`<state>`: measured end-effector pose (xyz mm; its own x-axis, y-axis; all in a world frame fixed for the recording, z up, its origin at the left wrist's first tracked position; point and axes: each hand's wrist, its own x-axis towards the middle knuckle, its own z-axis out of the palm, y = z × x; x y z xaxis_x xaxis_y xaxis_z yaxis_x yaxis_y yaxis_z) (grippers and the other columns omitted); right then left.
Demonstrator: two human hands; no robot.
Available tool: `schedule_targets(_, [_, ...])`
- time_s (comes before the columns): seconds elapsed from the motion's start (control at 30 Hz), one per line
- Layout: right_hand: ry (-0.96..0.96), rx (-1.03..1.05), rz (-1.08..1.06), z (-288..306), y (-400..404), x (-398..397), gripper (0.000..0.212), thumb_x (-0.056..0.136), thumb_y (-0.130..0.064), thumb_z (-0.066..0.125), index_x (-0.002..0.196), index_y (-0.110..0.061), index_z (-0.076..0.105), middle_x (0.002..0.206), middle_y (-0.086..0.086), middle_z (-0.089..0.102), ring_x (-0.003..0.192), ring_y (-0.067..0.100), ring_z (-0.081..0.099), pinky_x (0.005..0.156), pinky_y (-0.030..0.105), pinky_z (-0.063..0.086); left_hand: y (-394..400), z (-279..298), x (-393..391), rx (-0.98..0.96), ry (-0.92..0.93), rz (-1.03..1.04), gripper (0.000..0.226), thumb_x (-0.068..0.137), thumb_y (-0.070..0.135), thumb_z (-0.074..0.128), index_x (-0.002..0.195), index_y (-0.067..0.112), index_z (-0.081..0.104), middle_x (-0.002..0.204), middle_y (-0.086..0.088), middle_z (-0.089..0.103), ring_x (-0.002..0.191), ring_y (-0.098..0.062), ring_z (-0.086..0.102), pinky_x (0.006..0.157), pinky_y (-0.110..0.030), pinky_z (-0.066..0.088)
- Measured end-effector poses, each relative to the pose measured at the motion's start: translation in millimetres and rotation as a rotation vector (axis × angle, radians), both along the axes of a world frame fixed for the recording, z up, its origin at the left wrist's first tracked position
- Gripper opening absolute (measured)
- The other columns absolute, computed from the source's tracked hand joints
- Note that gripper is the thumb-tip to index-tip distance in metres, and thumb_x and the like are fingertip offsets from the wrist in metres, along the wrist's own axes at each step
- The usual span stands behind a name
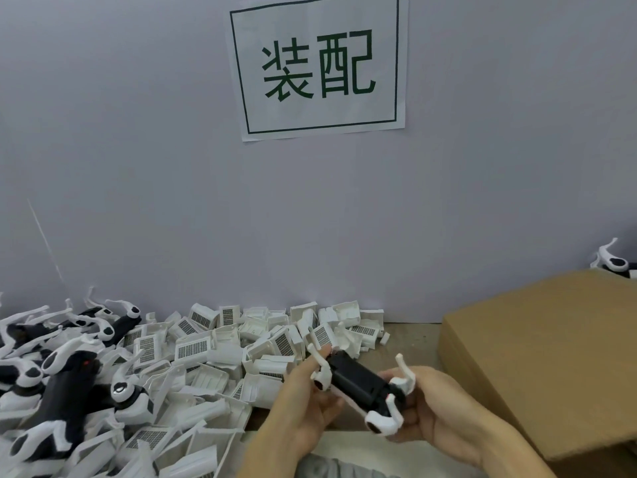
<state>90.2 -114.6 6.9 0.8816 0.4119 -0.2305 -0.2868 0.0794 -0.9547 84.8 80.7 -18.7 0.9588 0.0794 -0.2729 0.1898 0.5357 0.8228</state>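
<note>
**Station check: one unit in hand, stock to the left, carton to the right**

Far left, a pile of assembled units [58,395] lies on the surface [410,334]. The units overlap, and I count at least four black bodies among tangled white arms.

Touching that pile, a heap of white grilled housings [206,353] runs along the foot of the wall. It holds several dozen, too many for a firm count, and it reaches right up to my left hand [303,408].

Above the heap, one paper sign [319,63] with two green characters is stuck to the wall.

The held unit [358,382], one only, sits in the air over the near edge of the surface, between heap and carton. Three of its white arms are visible.

My left fingers [310,369] are curled round its left end. My right hand [437,414] grips the right end, fingers [387,376] wrapped onto the black body.

Just right of that hand stands one cardboard box [551,357]. Behind it, at the frame's edge, there is one further unit [612,262], partly hidden.
</note>
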Motion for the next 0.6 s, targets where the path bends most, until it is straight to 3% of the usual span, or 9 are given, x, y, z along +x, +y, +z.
schedule_targets(0.13, [0.060,-0.054,0.188,-1.4,6.6,-1.7,0.042,0.103,-0.032,0.049,0.110,0.005,0.068,0.095,0.028,0.070,0.081,0.038,0.071,0.068,0.039,0.057,-2.1,-6.6,16.8,0.167,0.118,0.145,0.021,0.096,0.023,0.058,0.105,0.008,0.071,0.080,-0.015,0.070,0.074,-0.030,0.063,0.065,-0.035,0.053])
schedule_targets(0.2, [0.081,-0.077,0.281,-0.3,6.5,-2.8,0.043,0.098,-0.035,0.058,0.114,0.003,0.068,0.098,0.025,0.071,0.087,0.037,0.071,0.074,0.038,0.058,-2.4,-8.2,20.3,0.219,0.145,0.172,0.026,0.098,0.030,0.057,0.102,0.007,0.070,0.078,-0.016,0.069,0.072,-0.031,0.063,0.063,-0.035,0.053])
schedule_targets(0.33, [0.059,-0.195,0.410,-0.4,4.5,-6.5,0.024,0.093,-0.019,0.065,0.109,-0.003,0.071,0.094,0.013,0.075,0.080,0.022,0.073,0.072,0.029,0.057,-4.9,-13.6,23.6,0.279,0.050,0.194,0.040,0.097,0.047,0.060,0.095,0.009,0.072,0.075,-0.017,0.075,0.072,-0.034,0.070,0.072,-0.051,0.060])
schedule_targets(0.43, [0.000,-0.208,0.353,-1.1,6.1,-4.6,0.023,0.099,-0.013,0.058,0.113,0.003,0.065,0.095,0.016,0.073,0.074,0.022,0.072,0.063,0.025,0.057,-7.6,-20.6,23.4,0.307,-0.010,0.257,0.048,0.102,0.050,0.048,0.093,0.007,0.070,0.074,-0.018,0.074,0.061,-0.030,0.070,0.062,-0.041,0.058])
schedule_targets(0.6, [0.024,-0.100,0.057,9.0,5.5,0.9,0.030,0.101,-0.014,0.048,0.115,0.008,0.063,0.089,0.018,0.072,0.061,0.022,0.067,0.058,0.026,0.055,-12.7,-29.7,17.8,0.534,-0.143,0.271,0.049,0.109,0.031,0.033,0.090,-0.001,0.065,0.059,-0.016,0.066,0.046,-0.027,0.060,0.044,-0.031,0.045])
